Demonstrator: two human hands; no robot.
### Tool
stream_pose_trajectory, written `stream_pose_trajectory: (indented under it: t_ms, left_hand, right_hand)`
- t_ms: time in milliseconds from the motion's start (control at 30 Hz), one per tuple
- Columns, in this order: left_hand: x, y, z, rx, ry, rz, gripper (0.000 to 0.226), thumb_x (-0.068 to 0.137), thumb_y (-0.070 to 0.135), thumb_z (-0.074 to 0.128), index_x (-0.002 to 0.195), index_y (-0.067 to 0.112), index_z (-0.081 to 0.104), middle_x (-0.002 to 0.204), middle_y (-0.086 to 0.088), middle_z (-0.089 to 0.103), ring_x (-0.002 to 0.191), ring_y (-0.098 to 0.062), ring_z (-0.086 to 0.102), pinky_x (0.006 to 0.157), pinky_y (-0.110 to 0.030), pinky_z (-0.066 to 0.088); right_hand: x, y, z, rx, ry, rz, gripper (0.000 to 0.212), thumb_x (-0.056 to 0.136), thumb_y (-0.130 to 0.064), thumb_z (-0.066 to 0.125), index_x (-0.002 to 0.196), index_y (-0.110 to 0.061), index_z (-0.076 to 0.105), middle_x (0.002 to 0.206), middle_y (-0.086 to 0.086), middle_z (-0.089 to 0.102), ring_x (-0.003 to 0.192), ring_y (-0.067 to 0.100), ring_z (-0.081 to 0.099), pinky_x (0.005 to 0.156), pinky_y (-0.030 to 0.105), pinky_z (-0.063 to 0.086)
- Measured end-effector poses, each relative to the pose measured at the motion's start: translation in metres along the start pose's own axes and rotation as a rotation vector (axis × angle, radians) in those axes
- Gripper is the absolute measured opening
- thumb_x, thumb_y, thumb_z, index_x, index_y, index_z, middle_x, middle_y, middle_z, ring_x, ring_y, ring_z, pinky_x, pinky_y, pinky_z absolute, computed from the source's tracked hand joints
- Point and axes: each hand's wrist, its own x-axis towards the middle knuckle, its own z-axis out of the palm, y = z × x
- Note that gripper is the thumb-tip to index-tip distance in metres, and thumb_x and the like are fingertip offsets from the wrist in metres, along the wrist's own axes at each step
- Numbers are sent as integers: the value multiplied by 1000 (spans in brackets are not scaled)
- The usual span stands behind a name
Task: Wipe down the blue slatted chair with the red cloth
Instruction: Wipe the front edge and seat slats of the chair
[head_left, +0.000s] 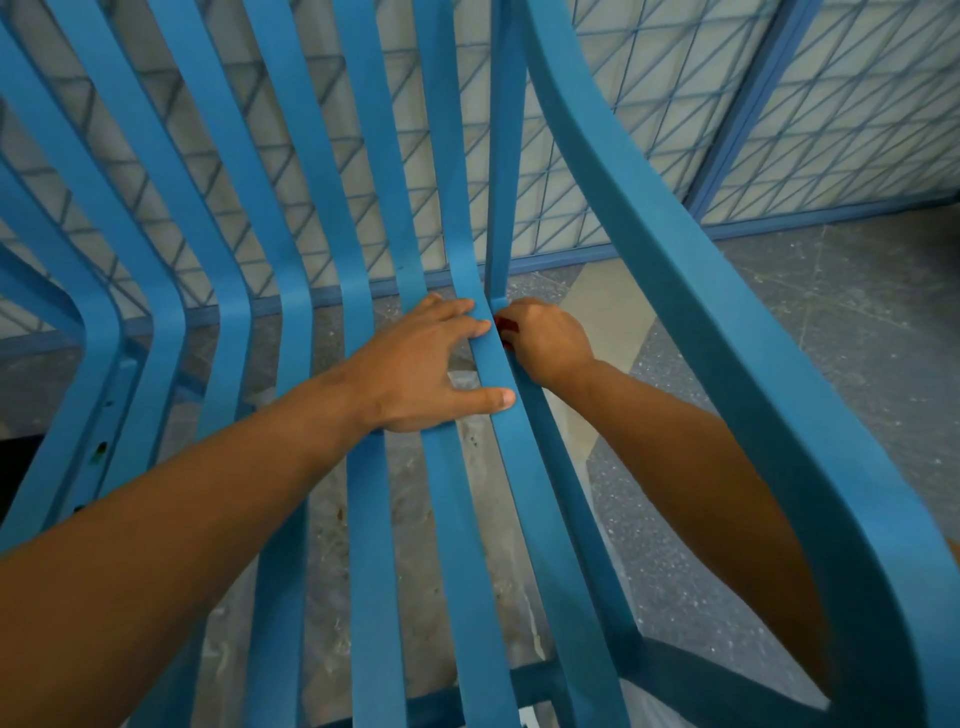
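The blue slatted chair (363, 218) fills the view, its slats bending from the backrest down into the seat. My left hand (426, 364) lies flat on the seat slats near the bend, fingers spread, thumb across the rightmost slat. My right hand (545, 340) reaches in under the right armrest (727, 312) and is closed on the red cloth (508, 326), of which only a small bit shows between the fingers. That hand presses against the outer side of the rightmost slat, right at the bend.
Grey speckled floor (831, 291) shows through the slats and to the right. A blue-framed wire mesh panel (649, 130) stands close behind the chair. The armrest curves over my right forearm.
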Motion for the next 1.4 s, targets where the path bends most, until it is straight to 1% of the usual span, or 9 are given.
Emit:
stream_pose_trajectory:
  t_ms: [233,433,567,667,767,933,1033,1167,1400]
  left_hand:
    - [0,-1,1,-14,6,19,102,72,86,54,153,27,36,166,3,21,154,-15,13,124,-38,17]
    - [-3,1,-2,-13,-4,25,100,75,82,56,155,28,34,167,4,18,154,-13,11,122,-34,13]
    - [-2,0,-1,-15,-22,12,102,73,85,54,156,28,32,168,5,16,155,-16,10,125,-39,15]
    - [-1,-1,-2,-18,-44,10,105,72,87,52,156,28,30,168,5,13,155,-17,8,125,-43,16]
    - [-1,-1,0,-13,-39,20,105,72,87,51,157,28,30,168,5,13,155,-17,8,125,-42,15]
    - [1,-1,0,-15,-34,15,104,73,87,51,156,29,29,168,6,13,155,-17,8,126,-43,16]
    - [0,0,-1,-23,-36,12,101,75,83,55,156,28,29,168,6,13,155,-16,7,126,-42,15]
    - [0,2,-2,-25,-40,21,101,76,82,56,157,28,30,168,5,13,155,-15,8,126,-39,14]
    - [-1,2,-4,-31,-46,15,101,74,82,57,156,30,29,168,8,14,155,-13,8,122,-34,13]
  right_hand:
    - [-11,5,10,-4,49,-42,22,95,-15,63,115,-21,71,110,8,56,84,31,65,67,38,53]
    - [-57,7,4,-15,46,-109,34,91,-7,65,120,-23,70,112,5,61,89,30,66,66,38,53]
    - [-83,13,-4,56,-29,-109,33,91,-6,66,118,-24,72,116,2,65,95,28,66,76,43,56]
    - [-80,13,-23,208,-51,0,27,94,-6,65,119,-16,70,108,6,67,84,23,64,68,19,53]
    - [-61,10,-32,329,110,110,30,97,-4,63,127,-6,61,109,11,60,74,16,56,56,6,49]
    - [-1,1,-26,364,201,-29,20,92,0,65,108,-6,75,93,5,71,78,7,56,74,18,50]
    - [20,-1,-8,307,109,-17,23,94,-12,64,109,-21,78,96,3,76,75,9,58,65,27,45]
    - [18,2,7,272,59,-11,25,96,-13,59,110,-20,78,101,7,77,78,18,64,56,17,34]
    - [-31,11,-5,328,27,-87,30,89,1,60,103,-17,79,99,1,78,82,14,69,76,26,52]
